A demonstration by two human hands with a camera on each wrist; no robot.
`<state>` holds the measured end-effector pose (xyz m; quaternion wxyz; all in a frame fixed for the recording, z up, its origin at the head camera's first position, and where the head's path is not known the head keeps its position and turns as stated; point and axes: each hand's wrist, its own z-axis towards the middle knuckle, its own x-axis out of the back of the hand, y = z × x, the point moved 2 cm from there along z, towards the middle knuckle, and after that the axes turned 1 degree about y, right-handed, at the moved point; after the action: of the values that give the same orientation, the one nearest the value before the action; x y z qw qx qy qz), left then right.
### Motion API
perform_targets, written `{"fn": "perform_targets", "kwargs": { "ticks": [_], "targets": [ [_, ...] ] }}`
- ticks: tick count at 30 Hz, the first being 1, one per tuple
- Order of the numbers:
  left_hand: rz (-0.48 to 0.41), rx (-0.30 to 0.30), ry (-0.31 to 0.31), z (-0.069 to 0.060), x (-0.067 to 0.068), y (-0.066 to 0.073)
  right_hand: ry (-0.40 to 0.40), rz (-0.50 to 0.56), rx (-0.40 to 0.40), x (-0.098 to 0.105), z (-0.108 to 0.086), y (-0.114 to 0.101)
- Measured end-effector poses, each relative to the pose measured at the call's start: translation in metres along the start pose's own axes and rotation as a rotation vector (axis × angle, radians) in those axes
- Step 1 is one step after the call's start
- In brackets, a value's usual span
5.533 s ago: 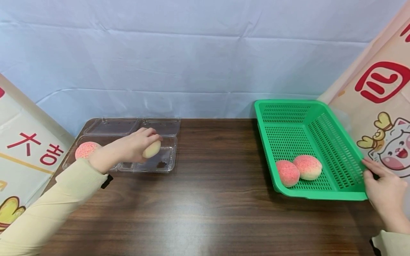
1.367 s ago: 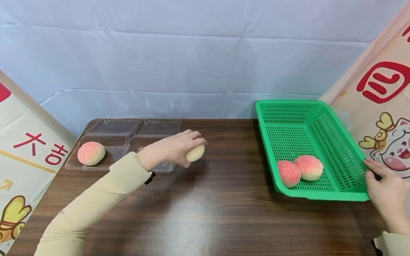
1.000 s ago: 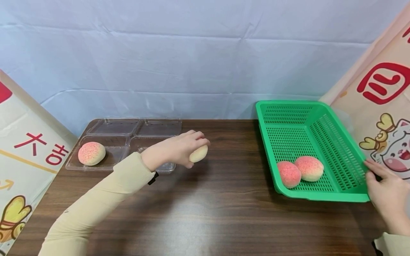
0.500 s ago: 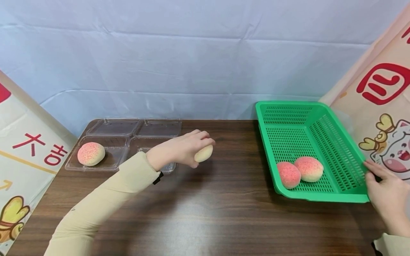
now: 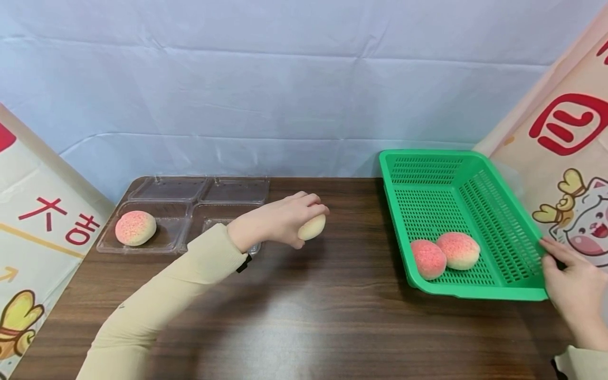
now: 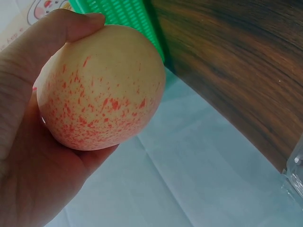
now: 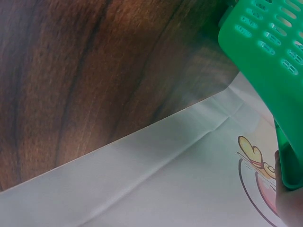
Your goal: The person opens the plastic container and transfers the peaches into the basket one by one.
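Observation:
My left hand holds a cream peach over the table, just right of the clear plastic tray. In the left wrist view the peach shows red speckles, with the thumb curled over its top and the fingers beneath. On the right, my right hand grips the rim of the green basket at its near right corner. Two pink peaches lie in the basket's near left part, one peach touching the other peach. The right wrist view shows the basket's slotted wall and little of the hand.
Another peach sits in the near left compartment of the clear plastic tray; the sleeve and hand partly cover the near right one. Everything stands on a dark wooden table. A pale cloth hangs behind, with printed sheets at both sides.
My left hand has lifted the peach from the tray's near right compartment and carried it rightward, slowly over the last second. My right hand and the basket have hardly moved.

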<state>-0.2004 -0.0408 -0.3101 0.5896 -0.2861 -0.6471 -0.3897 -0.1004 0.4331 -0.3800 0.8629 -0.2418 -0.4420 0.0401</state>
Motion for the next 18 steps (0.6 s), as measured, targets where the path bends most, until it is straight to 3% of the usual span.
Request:
{"fn": "perform_targets", "kwargs": {
  "ticks": [18],
  "targets": [
    [-0.011,0.014,0.000,0.013,-0.001,0.004,-0.045,-0.041,-0.028,0.000,0.000,-0.002]
  ]
}}
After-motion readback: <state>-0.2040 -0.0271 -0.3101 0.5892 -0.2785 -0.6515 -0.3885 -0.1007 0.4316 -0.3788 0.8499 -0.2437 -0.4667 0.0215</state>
